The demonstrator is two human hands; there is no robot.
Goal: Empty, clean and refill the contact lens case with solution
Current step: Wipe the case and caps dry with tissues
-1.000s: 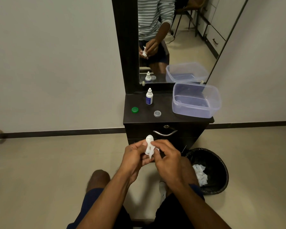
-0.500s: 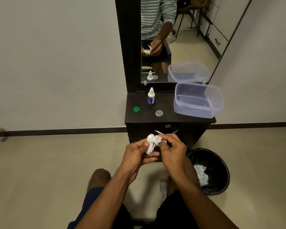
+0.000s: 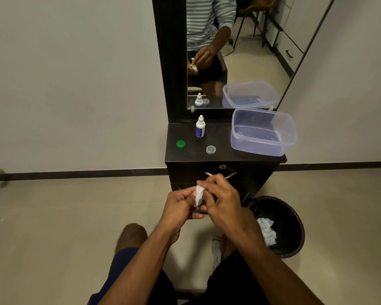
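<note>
- Left hand and right hand meet below the worktop, fingers pinched shut around a white tissue; the lens case is hidden inside.
- Solution bottle stands upright on the worktop; its blue label is unreadable.
- Green cap and clear cap lie apart.

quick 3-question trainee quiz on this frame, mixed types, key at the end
1. True or false: the green cap sits left of the clear cap on the cabinet top.
2. What lies in the black bin? A) bottle B) crumpled white tissue C) nothing
3. Which object stands upright by the mirror?

Key: 1 true. 2 B, white tissue. 3 the solution bottle.
</note>
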